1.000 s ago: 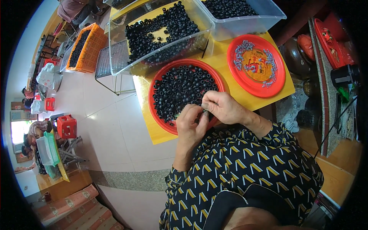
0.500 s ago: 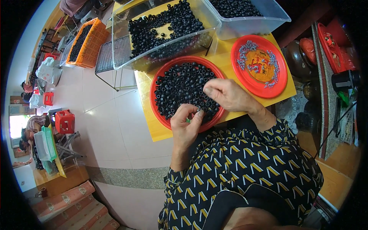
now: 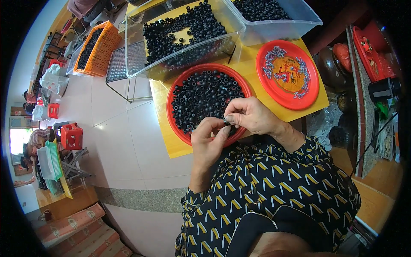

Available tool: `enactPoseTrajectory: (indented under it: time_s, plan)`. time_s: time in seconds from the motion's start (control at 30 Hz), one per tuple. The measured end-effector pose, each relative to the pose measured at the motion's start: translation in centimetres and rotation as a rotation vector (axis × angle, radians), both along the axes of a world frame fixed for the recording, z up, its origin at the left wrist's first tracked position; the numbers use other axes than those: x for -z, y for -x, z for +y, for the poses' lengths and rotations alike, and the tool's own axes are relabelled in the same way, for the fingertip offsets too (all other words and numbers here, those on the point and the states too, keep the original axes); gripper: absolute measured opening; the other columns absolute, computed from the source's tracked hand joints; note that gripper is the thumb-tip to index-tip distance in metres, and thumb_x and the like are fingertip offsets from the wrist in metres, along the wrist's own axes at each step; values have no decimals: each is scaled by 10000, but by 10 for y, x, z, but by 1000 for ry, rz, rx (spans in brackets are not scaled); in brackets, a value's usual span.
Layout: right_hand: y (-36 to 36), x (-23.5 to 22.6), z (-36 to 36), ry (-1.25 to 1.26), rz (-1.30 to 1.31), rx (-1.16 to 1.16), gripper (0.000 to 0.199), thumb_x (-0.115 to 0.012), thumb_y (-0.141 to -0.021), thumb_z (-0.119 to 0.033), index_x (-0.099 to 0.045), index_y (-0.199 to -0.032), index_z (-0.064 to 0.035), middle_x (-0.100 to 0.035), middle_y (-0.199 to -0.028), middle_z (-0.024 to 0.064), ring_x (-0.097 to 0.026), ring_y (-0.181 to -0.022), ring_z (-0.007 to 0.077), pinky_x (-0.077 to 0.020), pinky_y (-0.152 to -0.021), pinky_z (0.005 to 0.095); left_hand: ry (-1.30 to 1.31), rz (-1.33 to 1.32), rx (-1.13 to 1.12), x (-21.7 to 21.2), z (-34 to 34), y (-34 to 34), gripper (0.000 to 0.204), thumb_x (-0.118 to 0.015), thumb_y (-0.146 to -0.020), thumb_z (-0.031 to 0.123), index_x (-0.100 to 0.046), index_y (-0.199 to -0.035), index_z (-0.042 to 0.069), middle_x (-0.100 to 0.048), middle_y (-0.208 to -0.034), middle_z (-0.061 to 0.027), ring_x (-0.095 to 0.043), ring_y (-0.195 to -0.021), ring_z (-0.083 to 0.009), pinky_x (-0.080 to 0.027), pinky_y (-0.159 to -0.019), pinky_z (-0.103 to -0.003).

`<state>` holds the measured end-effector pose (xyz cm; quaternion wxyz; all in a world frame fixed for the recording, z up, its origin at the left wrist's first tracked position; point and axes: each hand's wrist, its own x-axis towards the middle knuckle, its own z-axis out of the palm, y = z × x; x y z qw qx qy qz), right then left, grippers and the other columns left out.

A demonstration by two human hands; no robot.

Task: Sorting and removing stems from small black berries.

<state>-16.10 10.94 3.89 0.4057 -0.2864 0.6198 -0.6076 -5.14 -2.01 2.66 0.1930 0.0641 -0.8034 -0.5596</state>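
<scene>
Over the near edge of a round red tray point(image 3: 170, 112), my two hands meet at the fingertips. A tiny dark piece point(image 3: 227, 123), mostly covered by the fingers, shows at that meeting point. My left hand point(image 3: 209, 138) pinches from the left with thumb and forefinger. From the right, my right hand point(image 3: 255, 115) pinches at the same spot, its other fingers curled in. Many small black round parts point(image 3: 198, 100), several showing round holes, fill the tray beneath. To the right lies a red plate point(image 3: 314, 88) with small silvery-grey pieces point(image 3: 269, 64) scattered around its rim.
Two clear plastic bins, one point(image 3: 188, 58) behind the tray and another point(image 3: 278, 36) farther right, hold more black parts. All stand on a yellow tabletop point(image 3: 177, 147). An orange crate point(image 3: 102, 49) sits back left; a shelf point(image 3: 357, 111) with jars is at right.
My right hand has moved left and down from above the tray, and its fingertips now meet those of my left hand. My left hand has stayed nearly in place.
</scene>
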Motion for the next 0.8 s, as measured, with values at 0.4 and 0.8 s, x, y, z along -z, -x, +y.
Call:
enactPoseTrajectory:
  time_s: [0.4,0.8]
  plan:
    - [-10,6,1,108,-83,53,110,-535,-846,-96,-576,-827,5,-568,-717,9,-526,-659,59,-451,-581,211,-600,-55,31,10,0,0,72,-626,-754,-13,-557,-772,-24,-541,-772,-27,-498,-682,-67,-411,-612,-187]
    - [-12,11,0,92,-158,104,116,-528,-850,-109,-572,-830,-4,-553,-708,-9,-512,-621,60,-441,-554,202,-280,-10,-13,21,1,2,47,-586,-759,-6,-542,-758,-23,-543,-737,-43,-470,-611,-79,-368,-526,-197]
